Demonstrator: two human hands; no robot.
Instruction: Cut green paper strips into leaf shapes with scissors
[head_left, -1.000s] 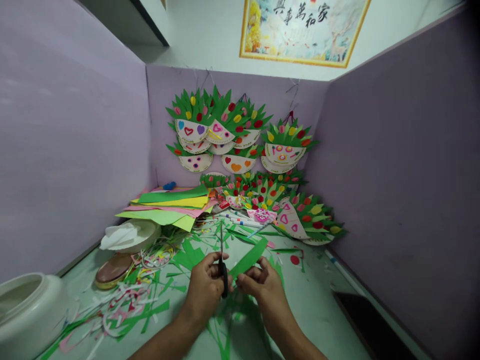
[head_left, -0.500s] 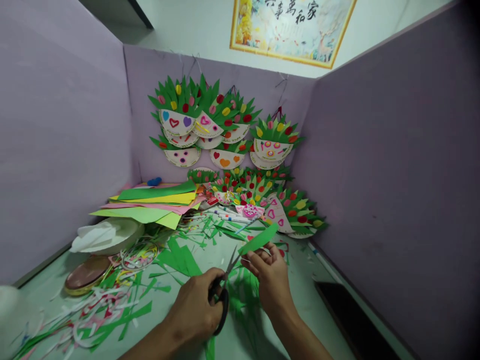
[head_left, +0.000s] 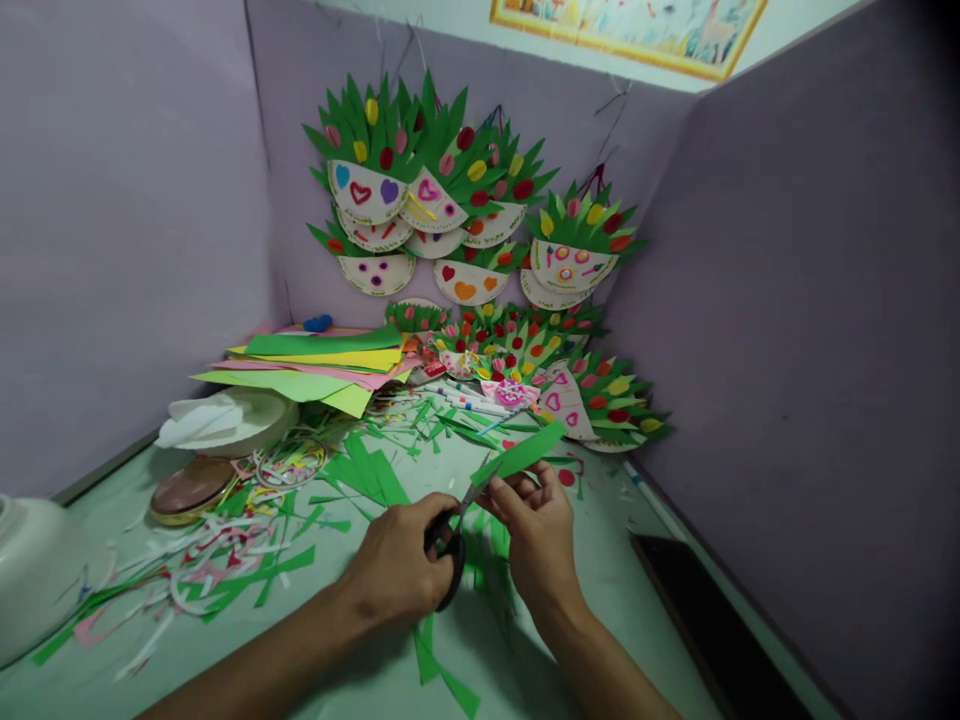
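In the middle of the view, my left hand (head_left: 401, 560) is closed round the black handles of a pair of scissors (head_left: 451, 570). The scissor blades point up and to the right, apart, at the lower left end of a green paper strip (head_left: 521, 455). That strip is pinched between the thumb and fingers of my right hand (head_left: 536, 525), and its far end is rounded. Below both hands, cut green paper pieces (head_left: 491, 550) lie on the pale table (head_left: 360, 670), partly hidden by my right hand.
Coloured paper sheets (head_left: 322, 355) are stacked at the back left, beside white paper plates (head_left: 247, 420). A round tin (head_left: 193, 488) and a white bowl (head_left: 37, 580) stand at left. Plate baskets with paper flowers (head_left: 367, 190) hang on the partition. A dark flat object (head_left: 712, 620) lies right.
The camera view has tipped downward, so the hanging baskets sit higher. The scissor blades have come up to the strip's lower end. Both hands keep their holds.
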